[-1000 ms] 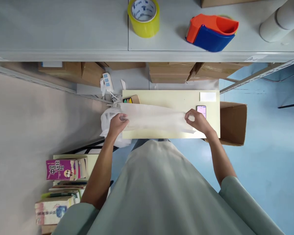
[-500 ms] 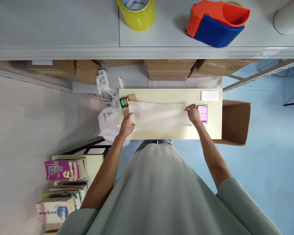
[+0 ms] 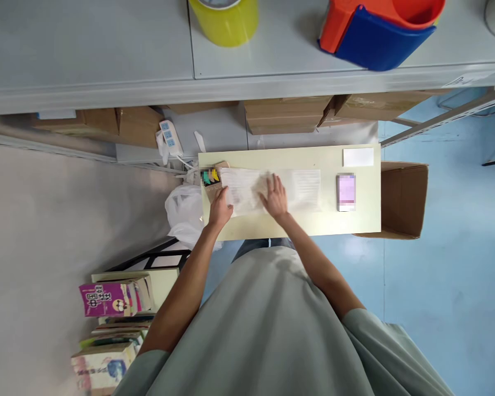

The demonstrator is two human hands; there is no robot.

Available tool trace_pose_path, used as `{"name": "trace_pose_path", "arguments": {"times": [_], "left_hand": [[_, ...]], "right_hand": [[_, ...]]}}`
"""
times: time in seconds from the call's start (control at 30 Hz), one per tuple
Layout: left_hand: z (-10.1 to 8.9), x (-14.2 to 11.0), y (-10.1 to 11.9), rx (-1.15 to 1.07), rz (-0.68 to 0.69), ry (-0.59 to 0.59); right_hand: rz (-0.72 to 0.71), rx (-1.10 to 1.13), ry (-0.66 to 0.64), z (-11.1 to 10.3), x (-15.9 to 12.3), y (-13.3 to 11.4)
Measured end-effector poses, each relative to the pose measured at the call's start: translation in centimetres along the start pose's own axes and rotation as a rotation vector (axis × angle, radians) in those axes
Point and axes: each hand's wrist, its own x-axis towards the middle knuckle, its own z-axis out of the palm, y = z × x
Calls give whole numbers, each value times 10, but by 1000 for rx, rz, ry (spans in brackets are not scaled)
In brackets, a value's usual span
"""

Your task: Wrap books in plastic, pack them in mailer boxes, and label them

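Note:
A thin, white, see-through sheet [image 3: 247, 192] lies lengthwise on the pale yellow table [image 3: 330, 223]. Faint lines show across its right part. At its left end is my left hand [image 3: 220, 208], fingers and thumb closed on the sheet's edge. My right hand [image 3: 276, 199] rests flat on the middle of the sheet with its fingers spread, slightly blurred. A brown card-like item [image 3: 213, 191] with a dark patch of green and yellow shapes sits by the left hand, partly covered by it and the sheet.
A phone [image 3: 346, 192] and a white card [image 3: 358, 157] lie at the table's right. An open cardboard box [image 3: 404, 201] stands beyond that edge. Plastic bags [image 3: 184, 212] hang at the left. Overhead, a grey shelf [image 3: 107, 55] carries yellow tape [image 3: 231, 25] and a red-and-blue holder [image 3: 379, 41].
My right hand has moved left from the sheet's right end to its middle, going from a pinch to a flat, spread hand. The left hand stays at the left end. The view has shifted slightly.

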Motion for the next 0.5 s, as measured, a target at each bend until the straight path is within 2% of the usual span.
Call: {"name": "trace_pose_path", "arguments": {"times": [0.1, 0.17, 0.27, 0.4, 0.5], "left_hand": [[-1, 1, -6, 21, 4, -15], [-3, 3, -13, 32, 10, -28], [-7, 4, -26, 41, 18, -53], [-5, 4, -40, 29, 29, -87], [-2, 1, -45, 5, 31, -85]], "right_hand": [[-87, -18, -39, 45, 1, -35], [-111, -50, -41, 58, -3, -30], [-103, -116, -49, 47, -16, 17], [-30, -255, 14, 1, -43, 108], [-20, -345, 37, -28, -59, 153]]}}
